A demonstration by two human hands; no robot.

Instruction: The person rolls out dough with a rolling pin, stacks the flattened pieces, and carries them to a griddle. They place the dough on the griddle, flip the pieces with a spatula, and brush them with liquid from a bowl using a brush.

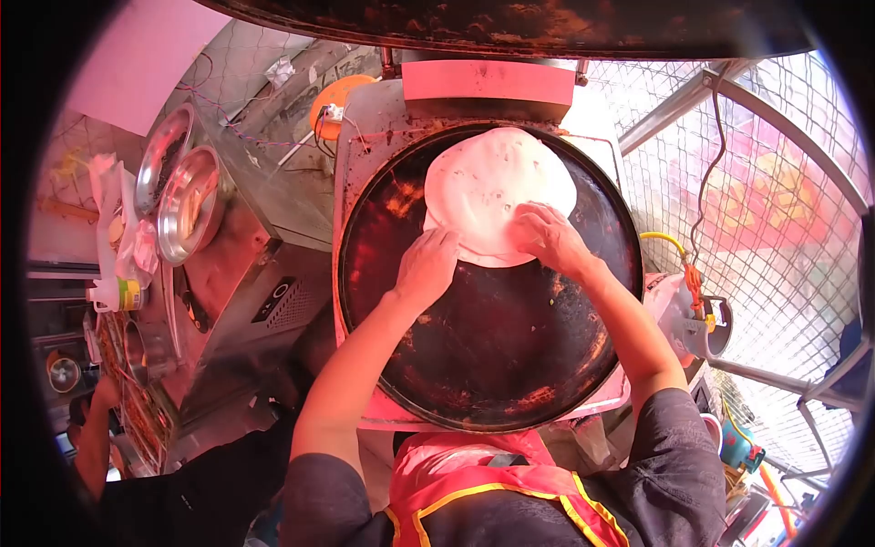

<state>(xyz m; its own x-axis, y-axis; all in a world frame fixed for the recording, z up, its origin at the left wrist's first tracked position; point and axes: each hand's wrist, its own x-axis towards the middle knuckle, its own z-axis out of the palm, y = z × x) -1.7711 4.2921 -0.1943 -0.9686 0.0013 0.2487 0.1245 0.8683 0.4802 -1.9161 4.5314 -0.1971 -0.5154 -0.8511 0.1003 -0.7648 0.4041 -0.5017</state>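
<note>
A round, pale sheet of flatbread dough [497,182] lies toward the far side of a large, dark round griddle [492,356]. Its surface has small dark specks, and its near left edge looks folded or creased. My left hand [428,264] has its fingers closed on that near left edge. At the near right edge, my right hand [551,239] grips the dough with bent fingers over its top. The fingertips of both hands are partly hidden against the dough.
The raised griddle lid [510,25] hangs across the top. Metal bowls [190,205] stand at the left beside a steel counter [223,301]. Wire mesh [756,228] runs along the right. Another person's arm [96,438] shows at the lower left.
</note>
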